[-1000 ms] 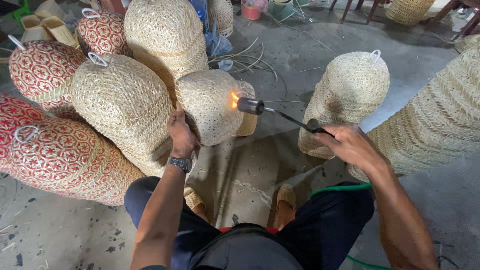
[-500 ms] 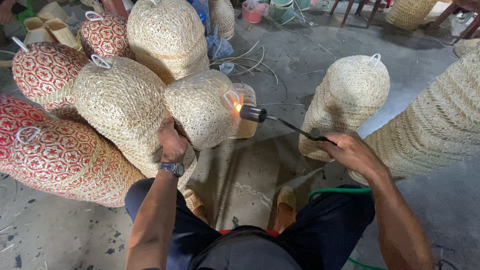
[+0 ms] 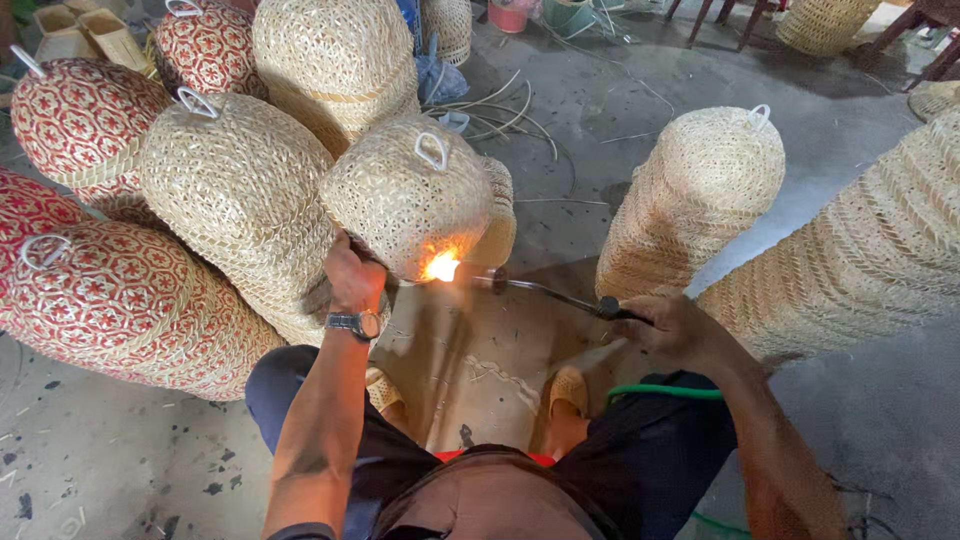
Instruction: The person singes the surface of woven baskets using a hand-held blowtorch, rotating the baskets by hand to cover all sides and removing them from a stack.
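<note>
Grey concrete floor (image 3: 620, 110) is crowded with woven shades. A pale woven shade (image 3: 405, 195) is gripped at its lower edge by the left hand (image 3: 352, 275); the torch (image 3: 545, 290) is clasped in the right hand (image 3: 668, 325). Scorching is risked if the flame (image 3: 440, 266) is held on one spot.

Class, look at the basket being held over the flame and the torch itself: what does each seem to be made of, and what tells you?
The held basket looks like pale, unpainted plant strips, perhaps bamboo or rattan: an open crisscross weave shows. Its top loop is white, material unclear. The torch looks like dark metal: a thin rigid tube, fed by a green, probably rubber or plastic, hose.
</note>
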